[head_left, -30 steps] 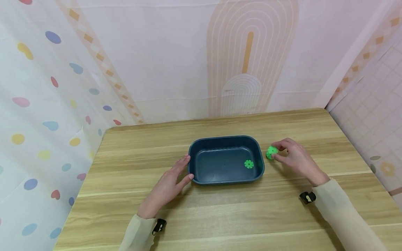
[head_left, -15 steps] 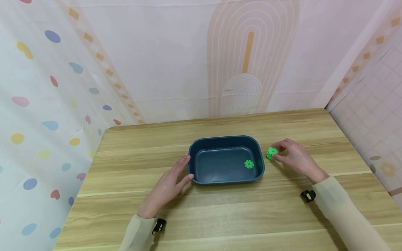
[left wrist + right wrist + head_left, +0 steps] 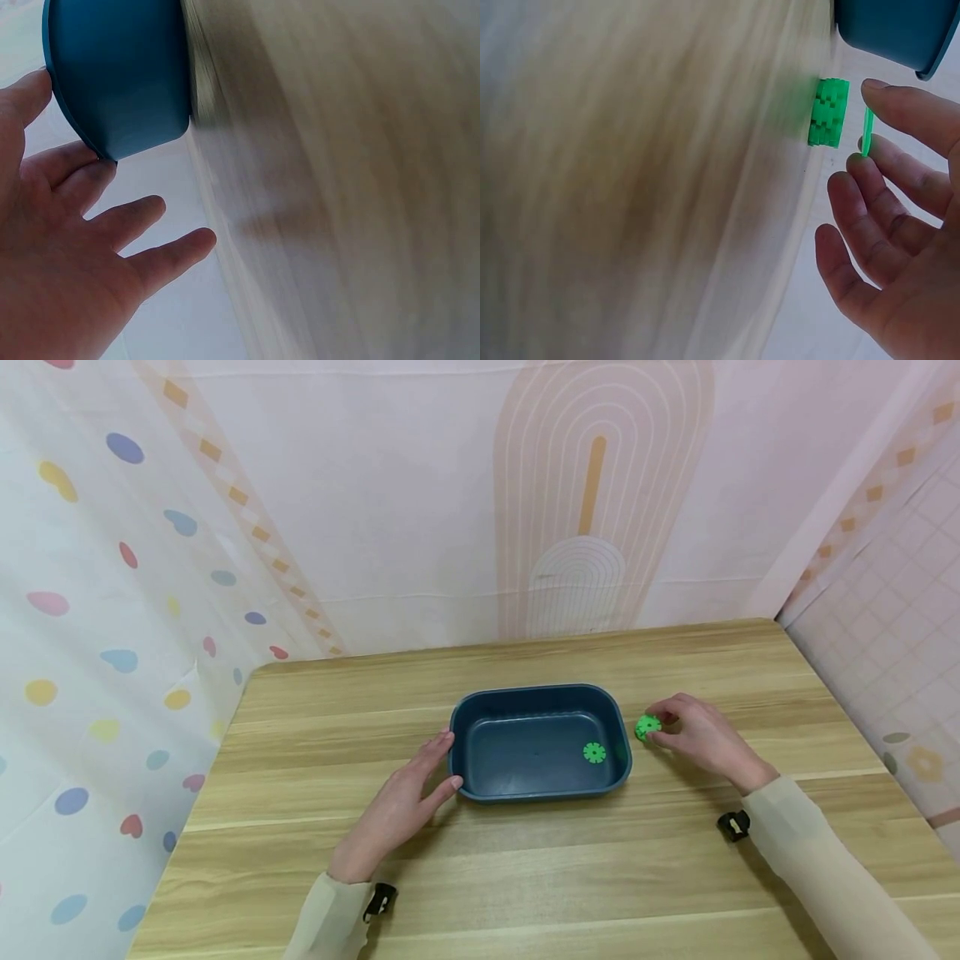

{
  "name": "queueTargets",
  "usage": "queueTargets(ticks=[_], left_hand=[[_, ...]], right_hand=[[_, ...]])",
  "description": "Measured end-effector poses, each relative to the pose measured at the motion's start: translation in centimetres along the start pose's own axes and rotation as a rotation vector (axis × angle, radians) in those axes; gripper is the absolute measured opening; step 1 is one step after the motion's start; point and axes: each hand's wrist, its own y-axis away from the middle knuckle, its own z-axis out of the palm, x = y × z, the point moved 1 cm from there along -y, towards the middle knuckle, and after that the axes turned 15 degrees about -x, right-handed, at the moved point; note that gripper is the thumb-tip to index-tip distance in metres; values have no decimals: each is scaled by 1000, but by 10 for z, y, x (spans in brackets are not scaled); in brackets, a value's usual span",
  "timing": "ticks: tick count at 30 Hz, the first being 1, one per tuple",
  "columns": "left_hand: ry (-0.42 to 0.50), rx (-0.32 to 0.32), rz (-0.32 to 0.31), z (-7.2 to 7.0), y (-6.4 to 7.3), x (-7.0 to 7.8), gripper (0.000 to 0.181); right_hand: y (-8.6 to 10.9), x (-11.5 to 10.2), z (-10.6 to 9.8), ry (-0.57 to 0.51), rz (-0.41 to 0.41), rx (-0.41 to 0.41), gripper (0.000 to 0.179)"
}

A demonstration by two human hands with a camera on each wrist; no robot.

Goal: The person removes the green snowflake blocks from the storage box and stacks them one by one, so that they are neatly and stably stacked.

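In the head view, my left hand (image 3: 399,802) touches the left rim of a dark blue plastic box (image 3: 540,797) with its fingers and thumb extended. One green notched plastic disc (image 3: 595,752) lies flat on the box floor near the right end. To the right of the box, my right hand (image 3: 708,739) pinches another thin green notched disc (image 3: 868,131) between thumb and fingertips. The right wrist view shows this disc a small gap above a short stack of green notched discs (image 3: 829,112) on the table. From the head camera, the held disc covers most of that stack.
The wood-grain table (image 3: 540,877) runs back to a patterned cloth (image 3: 405,527). Spotted cloth (image 3: 112,693) hangs at the left side. A black clip-like piece (image 3: 733,827) is at the right wrist, and a similar one (image 3: 380,902) at the left.
My right hand has shifted slightly left, and its disc has come down a little over the stack. The left hand and the box have kept their places.
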Motion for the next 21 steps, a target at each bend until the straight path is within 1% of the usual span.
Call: queueTargets(ticks=[7, 14, 21], left_hand=[[3, -6, -5, 0, 0, 0, 68], [0, 9, 5, 1, -1, -1, 68], [-3, 5, -4, 1, -1, -1, 69]], right_hand=[[-1, 1, 0, 3, -8, -12, 31], [-4, 2, 0, 0, -4, -35, 32], [-5, 3, 0, 14, -5, -53, 32]])
